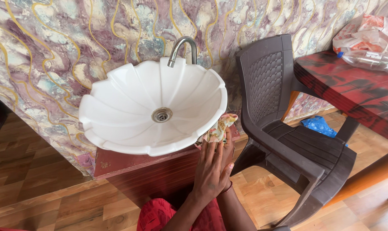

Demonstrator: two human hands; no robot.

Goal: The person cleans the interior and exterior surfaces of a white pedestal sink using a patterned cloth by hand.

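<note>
Left hand (211, 169) laid flat, fingers stretched up and together, pressing a cloth (218, 129) against the outer rim of the basin (117, 109) at its lower right edge. Right hand (228, 150) mostly hidden behind the left; only part of the palm, a thumb and a wrist bangle showing, so cannot tell how far closed or whether gripping the cloth. Cloth crumpled, pale with pink, green and yellow print, wedged between fingertips and the basin's scalloped edge, just above the red cabinet (147, 171) top's right corner.

Basin white, fluted like a shell, overhanging the cabinet's front edge; drain (162, 114) at centre, tap (182, 49) arching over the back rim. Marbled wall (53, 47) close behind.

Little room to the right: brown plastic chair (288, 128) standing just beside the basin, its backrest edge near the cloth. Open wooden floor (36, 188) to the left of the cabinet.

Red and black table (348, 92) at the right edge, partly over the chair seat. At its far corner, a crumpled white and red plastic bag (365, 32) and a clear bottle (367, 60) lying on its side. Blue wrapper (319, 126) on the floor beneath the table, behind the chair.
</note>
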